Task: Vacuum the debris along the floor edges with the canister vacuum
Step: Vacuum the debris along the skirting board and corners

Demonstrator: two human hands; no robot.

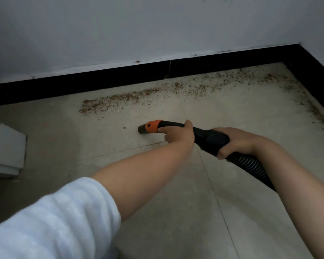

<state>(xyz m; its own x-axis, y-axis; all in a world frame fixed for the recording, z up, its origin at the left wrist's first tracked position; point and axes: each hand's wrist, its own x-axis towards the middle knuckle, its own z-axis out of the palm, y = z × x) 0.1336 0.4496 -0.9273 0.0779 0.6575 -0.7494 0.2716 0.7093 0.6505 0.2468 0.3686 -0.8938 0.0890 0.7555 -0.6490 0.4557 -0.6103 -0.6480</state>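
A black vacuum hose handle [209, 137] with an orange collar [153, 126] points left, its open nozzle end [142, 129] just above the pale floor tiles. My left hand [178, 134] grips the tube right behind the collar, index finger lying along it. My right hand [236, 142] grips the thick rear of the handle, where the ribbed hose [251, 165] runs off to the lower right. A band of brown crumbs [120, 101] lies beyond the nozzle, along the black skirting [101, 79]. More debris [232, 79] spreads toward the right corner.
A white cabinet base [6, 146] stands at the left edge. The black skirting turns at the right corner [310, 66], with dark dirt [318, 113] along that side. One lone crumb [124, 127] lies left of the nozzle. The canister itself is out of view.
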